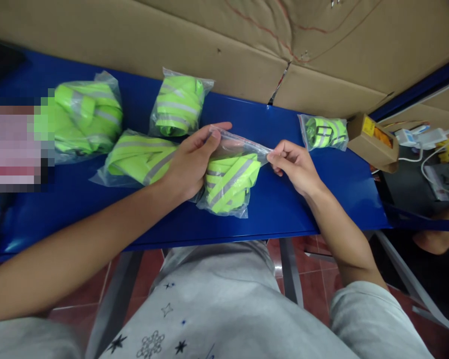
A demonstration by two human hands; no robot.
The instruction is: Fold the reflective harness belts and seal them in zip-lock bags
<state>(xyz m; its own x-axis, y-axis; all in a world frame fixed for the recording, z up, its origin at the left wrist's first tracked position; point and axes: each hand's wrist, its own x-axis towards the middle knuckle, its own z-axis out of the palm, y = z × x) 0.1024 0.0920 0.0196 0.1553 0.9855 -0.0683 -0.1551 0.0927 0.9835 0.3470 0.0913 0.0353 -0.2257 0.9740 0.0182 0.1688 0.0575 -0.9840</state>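
A clear zip bag (pixel 243 144) holds a folded neon-yellow reflective strap or vest (pixel 232 182) with grey stripes. My left hand (pixel 196 159) pinches the bag's top edge at its left end, thumb on top. At the right end of the same edge, my right hand (pixel 290 164) grips the plastic between thumb and fingers. The edge is stretched between both hands, and the filled part rests low near the blue table (pixel 284 209). Another bagged reflective bundle (pixel 142 154) lies just left of my left hand, partly hidden by it.
More bagged reflective bundles stand behind (pixel 177 104) and at the left (pixel 90 117). A small bagged one (pixel 324 133) lies at the right beside an open cardboard box (pixel 374 142). Cardboard (pixel 239 65) lines the back. Another person's arm (pixel 439 232) shows at the far right.
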